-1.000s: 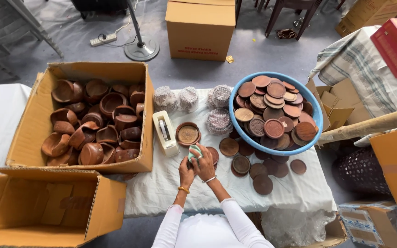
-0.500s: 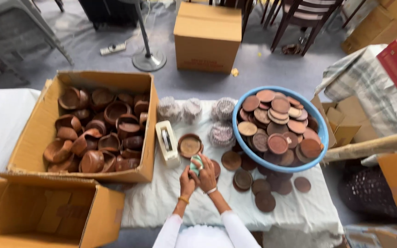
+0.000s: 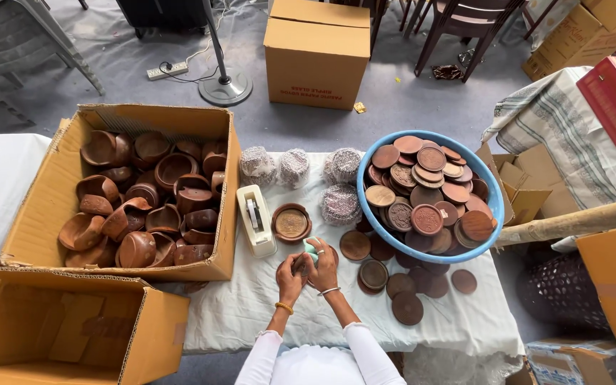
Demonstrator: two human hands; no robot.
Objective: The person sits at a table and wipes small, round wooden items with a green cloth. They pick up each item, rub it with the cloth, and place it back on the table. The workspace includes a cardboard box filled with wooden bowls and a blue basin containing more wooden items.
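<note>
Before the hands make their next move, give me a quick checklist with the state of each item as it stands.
1. Both hands on the work: left hand and right hand are together over the white cloth. Ok.
2. What they hold: a small brown piece with something pale green at the fingers; the exact grip is too small to see. Cannot tell.
3. Tape dispenser within reach, left of the hands. Ok.
4. Open bowl with a lid inside just beyond the hands. Ok.
5. Blue basin holds many round lids. Ok.
6. Carton of wooden bowls open. Ok.
</note>
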